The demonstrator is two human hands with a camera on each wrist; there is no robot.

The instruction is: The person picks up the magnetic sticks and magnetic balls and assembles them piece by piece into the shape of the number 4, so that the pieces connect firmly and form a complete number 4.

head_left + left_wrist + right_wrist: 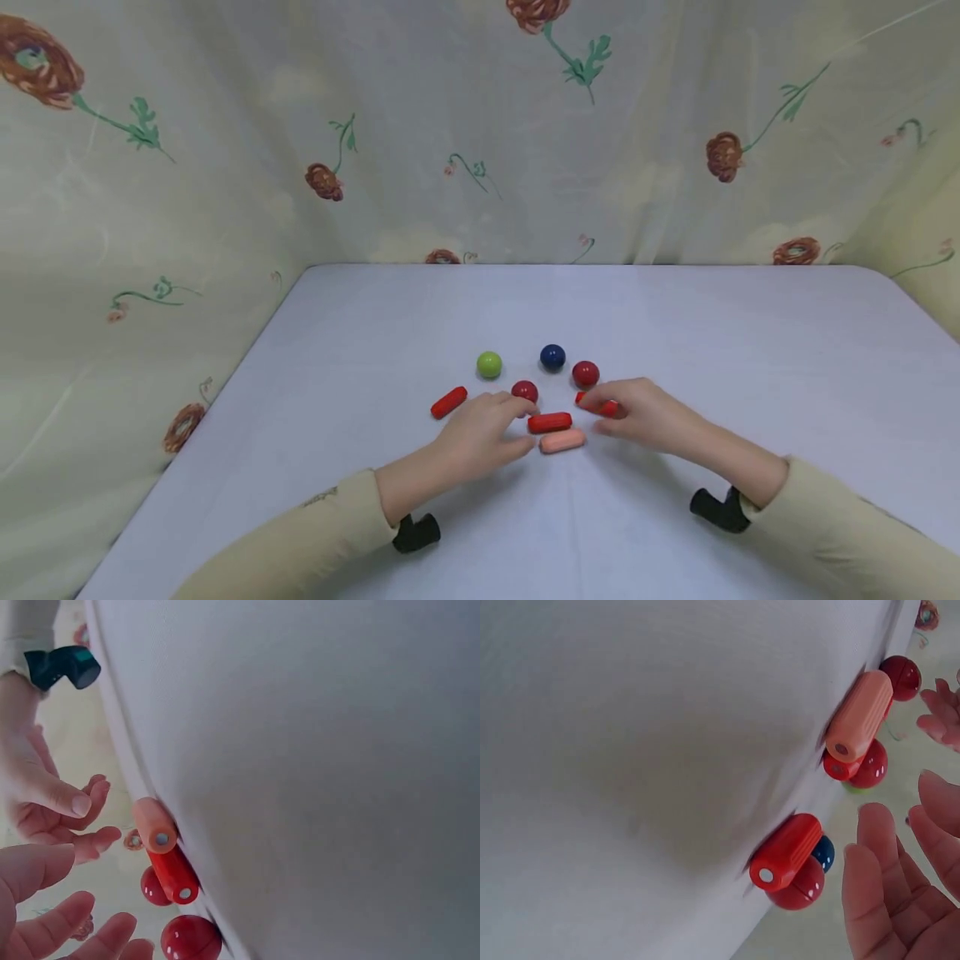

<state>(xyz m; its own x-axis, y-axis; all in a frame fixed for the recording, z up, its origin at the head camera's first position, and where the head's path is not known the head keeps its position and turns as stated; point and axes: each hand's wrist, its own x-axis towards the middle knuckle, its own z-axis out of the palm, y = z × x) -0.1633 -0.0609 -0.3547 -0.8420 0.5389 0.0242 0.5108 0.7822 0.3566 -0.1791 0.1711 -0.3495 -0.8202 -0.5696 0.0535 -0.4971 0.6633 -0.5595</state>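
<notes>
My left hand (480, 437) hovers over the table with fingers spread, close to a red ball (525, 392) and a short ridged red rod (550, 422). Just in front of that rod lies a salmon-pink rod (562, 441), its end marked by a small pale dot in the left wrist view. On the other side, my right hand (637, 412) reaches above another red rod (609, 408), partly covering it in the head view. The right wrist view shows the right hand's fingers (866, 885) apart from this red rod (786, 851). Neither hand holds anything.
A third red rod (448, 402) lies left of my left hand. Behind the rods sit a green ball (489, 364), a dark blue ball (552, 357) and another red ball (586, 374). A white cloth covers the table (360, 333); a flowered curtain (420, 100) hangs behind it.
</notes>
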